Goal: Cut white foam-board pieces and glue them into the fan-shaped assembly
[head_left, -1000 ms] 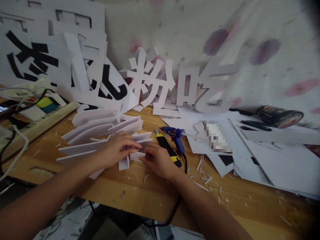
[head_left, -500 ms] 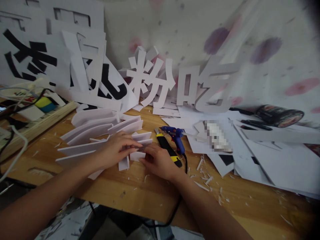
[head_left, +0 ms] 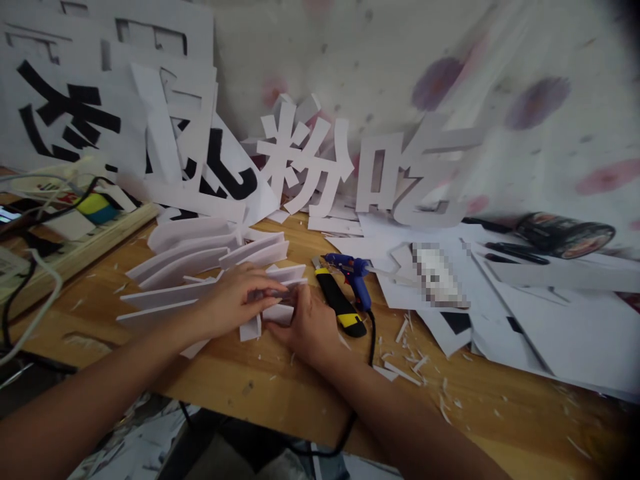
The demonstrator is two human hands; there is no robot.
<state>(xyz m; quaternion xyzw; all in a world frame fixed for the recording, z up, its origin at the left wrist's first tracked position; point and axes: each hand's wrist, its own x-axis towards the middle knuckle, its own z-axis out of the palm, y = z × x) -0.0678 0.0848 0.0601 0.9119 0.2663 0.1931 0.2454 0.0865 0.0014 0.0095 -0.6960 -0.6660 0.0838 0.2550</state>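
Note:
A white foam-board character (head_left: 187, 257) with upright strip walls lies on the table in front of me, partly covered by my arm. My left hand (head_left: 235, 300) reaches over its right side, fingers closed at a white strip. Close beside it, my right hand (head_left: 313, 327) is also closed, with thumb and fingers at the right end of the same strip. The exact contact between the fingertips is hidden. Just right of my hands lie a black and yellow utility knife (head_left: 333, 297) and a blue hot glue gun (head_left: 353, 267) with its cord running toward the front edge.
Finished white foam characters (head_left: 305, 157) stand against a flowered curtain. Black-marked sheets (head_left: 75, 117) lean at the back left. A wooden bar (head_left: 107, 250) and cables lie at left. White sheets (head_left: 595, 327), pens (head_left: 517, 252) and a dark cylinder (head_left: 565, 235) are at right, with scraps scattered nearer.
My right hand has shifted slightly left and turned, its fingers now more upright at the strip. My left hand stays nearly in place. The whole view has shifted a little.

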